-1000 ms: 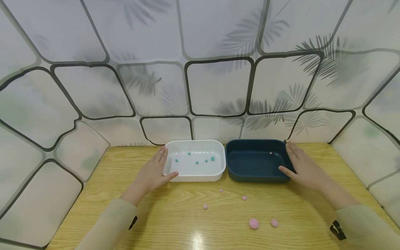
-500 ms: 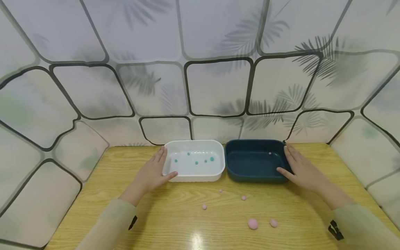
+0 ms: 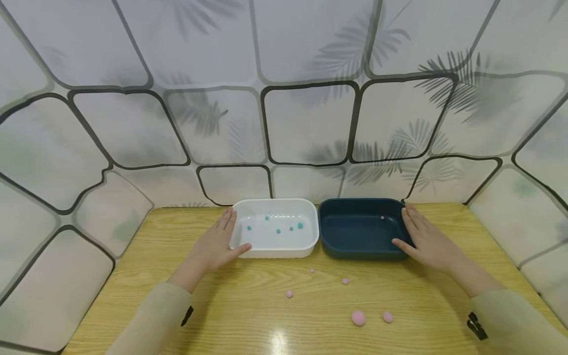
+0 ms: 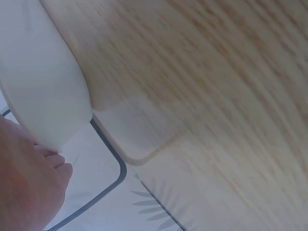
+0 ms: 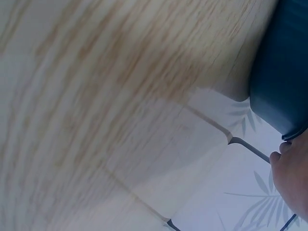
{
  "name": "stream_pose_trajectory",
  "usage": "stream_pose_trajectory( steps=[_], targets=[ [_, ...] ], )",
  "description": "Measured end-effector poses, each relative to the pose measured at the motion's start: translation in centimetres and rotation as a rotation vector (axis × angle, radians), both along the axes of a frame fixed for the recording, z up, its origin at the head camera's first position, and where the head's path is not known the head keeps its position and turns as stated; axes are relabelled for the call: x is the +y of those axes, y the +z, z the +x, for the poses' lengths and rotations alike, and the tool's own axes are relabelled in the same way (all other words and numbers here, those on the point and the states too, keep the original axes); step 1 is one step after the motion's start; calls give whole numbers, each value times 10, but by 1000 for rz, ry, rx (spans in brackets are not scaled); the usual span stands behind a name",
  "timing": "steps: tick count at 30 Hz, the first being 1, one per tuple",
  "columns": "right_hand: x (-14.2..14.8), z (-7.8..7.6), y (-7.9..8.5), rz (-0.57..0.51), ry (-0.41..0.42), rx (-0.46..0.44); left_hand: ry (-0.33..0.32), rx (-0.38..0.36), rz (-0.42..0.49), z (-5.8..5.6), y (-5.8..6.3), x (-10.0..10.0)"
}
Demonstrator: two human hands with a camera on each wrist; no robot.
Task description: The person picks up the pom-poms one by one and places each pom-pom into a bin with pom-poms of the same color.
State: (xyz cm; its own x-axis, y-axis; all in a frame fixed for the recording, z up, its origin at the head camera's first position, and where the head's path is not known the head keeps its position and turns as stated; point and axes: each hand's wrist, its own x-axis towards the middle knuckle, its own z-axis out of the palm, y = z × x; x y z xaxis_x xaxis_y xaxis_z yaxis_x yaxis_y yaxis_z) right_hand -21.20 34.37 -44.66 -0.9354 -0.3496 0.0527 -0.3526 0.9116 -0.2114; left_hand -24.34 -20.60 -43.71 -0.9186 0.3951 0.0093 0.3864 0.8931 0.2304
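Note:
A white rectangular dish (image 3: 275,253) stands side by side with a dark blue dish (image 3: 364,254) near the back of the table. Small teal balls (image 3: 300,226) lie scattered in the white one; one tiny pink ball (image 3: 382,217) is in the blue one. My left hand (image 3: 213,246) rests against the white dish's left end, fingers straight along the side and thumb at the front corner. Mirroring it, my right hand (image 3: 430,245) touches the blue dish's right end with extended fingers. Both wrist views show the dishes' outer walls (image 4: 48,86) (image 5: 279,72) and part of each hand.
Several pink balls of different sizes lie on the wood-grain table (image 3: 248,305) in front of the dishes, the largest pink ball (image 3: 358,318) toward the front right. A patterned backdrop (image 3: 306,123) rises close behind the dishes and along both sides.

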Motion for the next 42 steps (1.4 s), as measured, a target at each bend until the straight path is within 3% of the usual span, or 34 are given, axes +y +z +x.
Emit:
stream_pose_trajectory(
  steps=[10,17,30,35,42],
  targets=[
    [0,-1,3,17,-1,-9,-29,24,-6,0,9,3],
    [-1,-2,5,24,1,-5,-83,36,49,7,14,16],
    [0,-4,1,29,-2,-9,-135,-2,192,32,12,40],
    [1,-5,0,32,-2,-10,-157,-31,277,45,13,47],
    [-1,-4,2,41,-1,-4,-179,-15,410,63,13,58]
  ],
)
